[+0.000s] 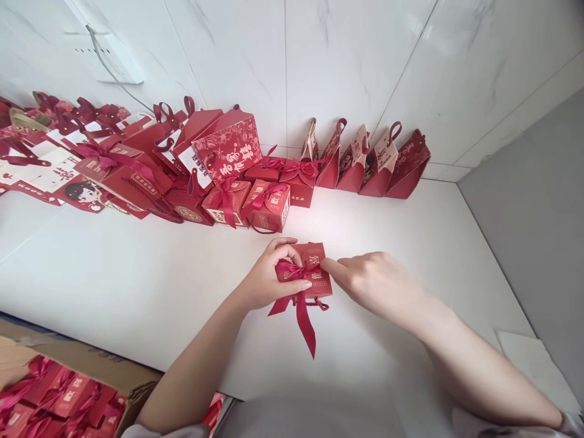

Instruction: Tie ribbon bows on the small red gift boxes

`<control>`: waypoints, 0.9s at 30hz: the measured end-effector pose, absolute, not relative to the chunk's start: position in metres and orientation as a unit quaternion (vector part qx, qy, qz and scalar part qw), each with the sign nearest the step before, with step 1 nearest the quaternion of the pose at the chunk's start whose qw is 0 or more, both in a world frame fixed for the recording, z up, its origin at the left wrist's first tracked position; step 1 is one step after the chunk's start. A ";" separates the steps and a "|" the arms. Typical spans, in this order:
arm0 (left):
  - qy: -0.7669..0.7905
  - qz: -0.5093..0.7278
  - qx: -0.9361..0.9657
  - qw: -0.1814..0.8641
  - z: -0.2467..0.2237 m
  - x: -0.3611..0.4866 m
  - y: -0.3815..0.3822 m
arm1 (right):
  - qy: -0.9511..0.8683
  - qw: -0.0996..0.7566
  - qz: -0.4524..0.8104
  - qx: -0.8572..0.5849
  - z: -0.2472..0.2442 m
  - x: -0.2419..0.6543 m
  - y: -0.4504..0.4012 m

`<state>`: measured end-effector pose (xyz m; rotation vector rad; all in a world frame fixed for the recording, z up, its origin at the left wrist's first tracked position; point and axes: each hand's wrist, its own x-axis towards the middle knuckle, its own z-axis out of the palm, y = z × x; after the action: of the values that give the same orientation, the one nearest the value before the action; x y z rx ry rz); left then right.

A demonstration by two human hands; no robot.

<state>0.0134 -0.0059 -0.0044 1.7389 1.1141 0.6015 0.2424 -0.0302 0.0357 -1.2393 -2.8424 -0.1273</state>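
A small red gift box (323, 285) with pale lettering rests on the white table in front of me. Around its top runs a red satin ribbon (306, 328), tied in a bow, with two tails hanging over the near side. My left hand (274, 277) grips the box from the left, thumb on the ribbon and fingers curled over the top. From the right, my right hand (371, 280) reaches in with fingers closed and its tip at the bow's right loop. A twisted red cord handle (319, 304) pokes out at the box's near edge.
Finished-looking boxes with bows (269, 207) stand just beyond my hands. Several triangular gift boxes (371, 164) line the tiled wall. Many red bags and boxes (118, 173) crowd the left. A cardboard carton (123, 368) of ribboned boxes sits below the table's front edge, at lower left.
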 end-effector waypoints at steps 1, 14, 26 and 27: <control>0.456 0.244 0.709 0.479 -0.004 0.013 -0.006 | -0.920 0.036 -0.088 -0.380 0.034 0.244 -0.027; 0.453 0.230 0.720 0.473 -0.001 0.009 -0.004 | -0.917 0.205 0.101 -0.326 0.023 0.254 0.000; 0.658 0.200 0.678 0.261 0.019 -0.016 -0.047 | -0.893 0.222 0.295 -0.257 0.022 0.256 0.007; 0.665 0.181 0.667 0.284 0.018 -0.017 -0.054 | -0.894 0.220 0.295 -0.255 0.022 0.256 0.007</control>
<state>-0.0170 -0.0538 0.0179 1.7842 1.7796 0.4841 0.2563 0.0075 0.0222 -0.7063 -2.4732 0.8162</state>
